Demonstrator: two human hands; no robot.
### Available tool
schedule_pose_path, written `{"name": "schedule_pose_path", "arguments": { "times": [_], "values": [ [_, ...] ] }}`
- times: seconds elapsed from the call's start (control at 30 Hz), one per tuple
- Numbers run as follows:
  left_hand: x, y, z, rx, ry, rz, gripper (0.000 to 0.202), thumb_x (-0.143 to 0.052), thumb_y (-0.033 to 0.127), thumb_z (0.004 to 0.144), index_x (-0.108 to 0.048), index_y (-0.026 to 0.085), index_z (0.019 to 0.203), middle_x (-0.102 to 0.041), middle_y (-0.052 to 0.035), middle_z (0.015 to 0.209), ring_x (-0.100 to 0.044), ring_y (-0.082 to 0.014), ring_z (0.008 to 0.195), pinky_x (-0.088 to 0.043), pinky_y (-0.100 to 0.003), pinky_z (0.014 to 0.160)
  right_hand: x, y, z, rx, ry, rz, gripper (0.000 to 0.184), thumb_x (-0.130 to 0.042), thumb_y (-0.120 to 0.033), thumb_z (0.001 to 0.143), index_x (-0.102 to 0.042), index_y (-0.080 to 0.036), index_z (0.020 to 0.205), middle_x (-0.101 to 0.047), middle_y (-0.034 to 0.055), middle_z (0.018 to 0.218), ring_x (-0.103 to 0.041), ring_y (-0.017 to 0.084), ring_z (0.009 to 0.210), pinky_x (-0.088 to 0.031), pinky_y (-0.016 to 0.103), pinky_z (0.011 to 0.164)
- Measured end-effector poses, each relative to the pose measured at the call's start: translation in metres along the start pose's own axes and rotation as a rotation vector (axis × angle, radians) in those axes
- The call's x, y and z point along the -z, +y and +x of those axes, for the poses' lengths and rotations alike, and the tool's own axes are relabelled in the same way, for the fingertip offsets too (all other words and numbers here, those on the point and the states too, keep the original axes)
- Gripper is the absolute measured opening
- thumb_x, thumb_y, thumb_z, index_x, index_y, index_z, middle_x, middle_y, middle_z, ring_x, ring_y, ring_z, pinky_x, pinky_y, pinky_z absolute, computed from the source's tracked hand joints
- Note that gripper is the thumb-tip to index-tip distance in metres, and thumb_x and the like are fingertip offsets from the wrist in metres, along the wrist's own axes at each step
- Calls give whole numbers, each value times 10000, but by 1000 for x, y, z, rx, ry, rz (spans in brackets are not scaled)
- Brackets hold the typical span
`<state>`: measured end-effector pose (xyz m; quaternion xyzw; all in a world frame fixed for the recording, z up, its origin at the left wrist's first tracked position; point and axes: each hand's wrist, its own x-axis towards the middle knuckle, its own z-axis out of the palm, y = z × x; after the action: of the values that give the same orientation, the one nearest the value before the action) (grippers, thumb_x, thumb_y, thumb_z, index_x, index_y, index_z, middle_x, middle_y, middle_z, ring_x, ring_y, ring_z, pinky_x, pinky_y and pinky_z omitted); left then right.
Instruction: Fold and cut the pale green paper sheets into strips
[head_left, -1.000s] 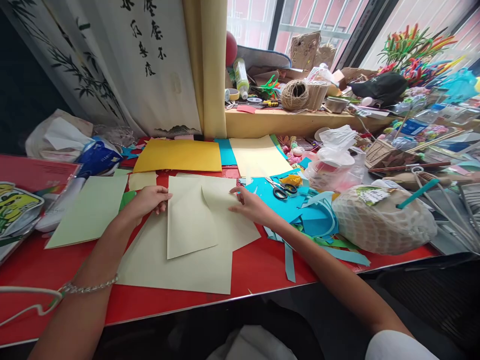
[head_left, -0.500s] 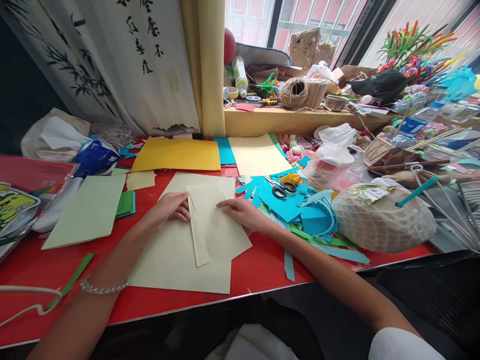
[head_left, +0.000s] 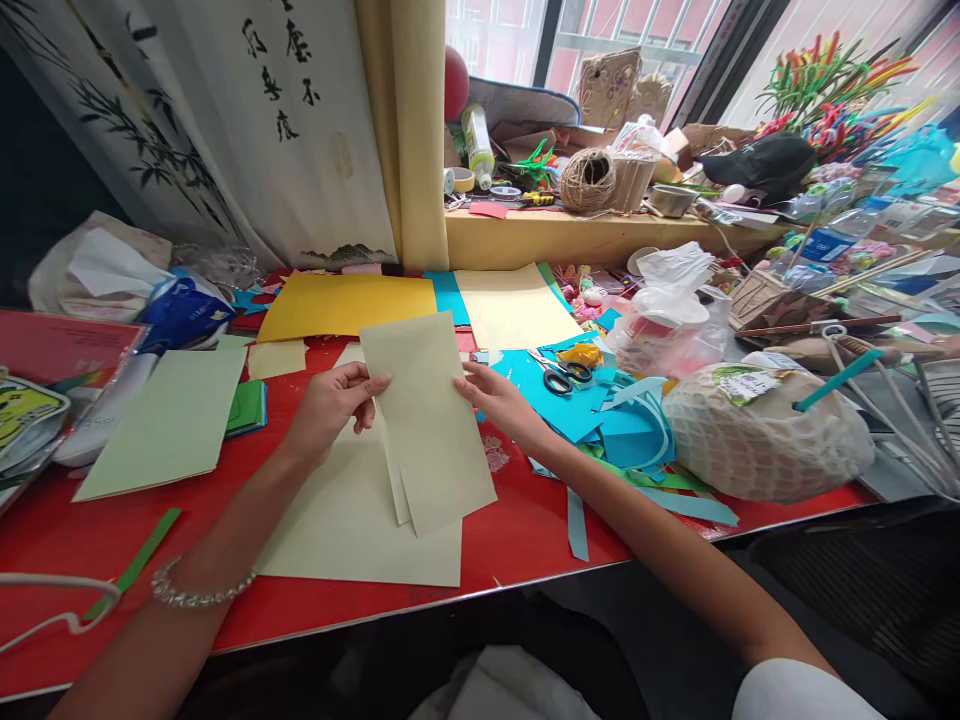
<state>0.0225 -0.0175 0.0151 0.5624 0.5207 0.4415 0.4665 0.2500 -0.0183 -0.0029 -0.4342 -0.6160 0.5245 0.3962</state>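
Paper [head_left: 442,450], pale green and doubled into at least two layers, is held tilted up above the larger flat sheet [head_left: 352,545] of like colour on the red table [head_left: 529,535]. The person's left hand [head_left: 337,405] pinches its left edge between thumb and fingers; the right hand [head_left: 501,405] grips the right edge with its fingertips. By the look of it, the piece has been folded over, but its layers do not line up: a narrow one juts out along the left of the front panel. Whether any crease is pressed firm cannot be told. The flat sheet shows no fold where it is visible, so it seems unworked. Left of that sheet lie a pale-green card [head_left: 169,415], a small green paper stack [head_left: 246,408] and a green strip [head_left: 142,560]. Right of it, blue paper scraps [head_left: 634,435] suggest cutting already done, with black-handled scissors [head_left: 568,372] resting on them, in neither hand. Beyond its far edge lie a golden-yellow sheet [head_left: 349,305] and a cream sheet [head_left: 517,310], both apparently uncut. Farther right of it sits a net-wrapped coconut [head_left: 765,440] with a teal straw [head_left: 838,380].
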Motion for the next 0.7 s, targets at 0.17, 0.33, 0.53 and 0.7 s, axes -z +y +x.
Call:
{"name": "schedule_pose_path", "arguments": {
  "times": [0.17,0.33,0.53,0.7],
  "values": [
    [-11,7,-12,-48,56,-16,220,-664,379,731,-569,184,696,-446,58,448,-386,-67,363,-254,-217,365,-4,-5,-5,-4,-141,219,321,-602,-471,792,-676,-194,936,-685,48,925,-646,181,837,-529,301,738],
    [-18,9,-16,-59,44,-51,249,-696,374,708,-616,204,871,-598,30,735,-324,-21,408,-210,-201,373,-8,-8,-9,54,13,231,288,-594,-468,796,-657,-191,843,-662,42,888,-628,175,777,-523,307,704],
    [-25,7,-18,-68,65,-111,373,-737,356,657,-601,207,972,-623,5,805,-339,-43,483,-226,-195,400,-13,-5,-14,48,93,214,326,-581,-517,784,-612,-193,814,-651,47,878,-626,183,774,-523,300,671],
    [-26,7,-21,-91,106,-58,336,-703,395,692,-606,217,959,-581,33,706,-306,-43,446,-223,-207,399,-15,-5,-16,102,87,285,290,-590,-460,801,-599,-206,942,-645,63,1010,-623,178,848,-527,309,727]
  ]
}}
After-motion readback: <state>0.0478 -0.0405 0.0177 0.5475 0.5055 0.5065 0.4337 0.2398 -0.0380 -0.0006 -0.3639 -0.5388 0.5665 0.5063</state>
